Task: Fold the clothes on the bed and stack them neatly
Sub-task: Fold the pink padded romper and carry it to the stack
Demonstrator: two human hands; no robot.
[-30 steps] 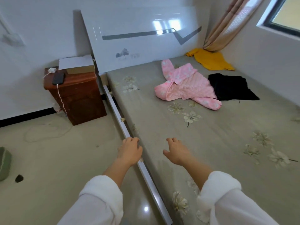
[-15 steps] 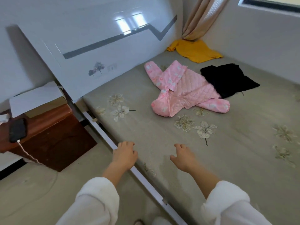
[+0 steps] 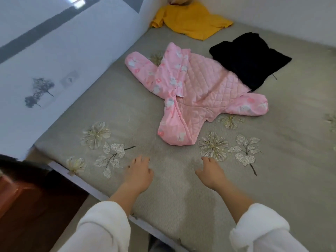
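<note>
A pink quilted jacket [image 3: 196, 91] lies spread open in the middle of the bed [image 3: 127, 110], lining up and sleeves out. A black garment [image 3: 249, 59] lies crumpled at its far right, touching it. A yellow garment [image 3: 190, 20] sits in the far corner by the wall. My left hand [image 3: 139, 173] and my right hand [image 3: 211, 172] hover over the grey flowered sheet, short of the jacket, fingers relaxed and holding nothing.
The white headboard [image 3: 60, 57] stands along the left. A brown wooden nightstand [image 3: 27, 206] is at the lower left beside the bed. The white bed rail [image 3: 101, 194] runs under my left forearm. A wall closes off the far side.
My view has moved closer to the bed and turned down toward the jacket. Both hands have come forward over the mattress toward it, still holding nothing.
</note>
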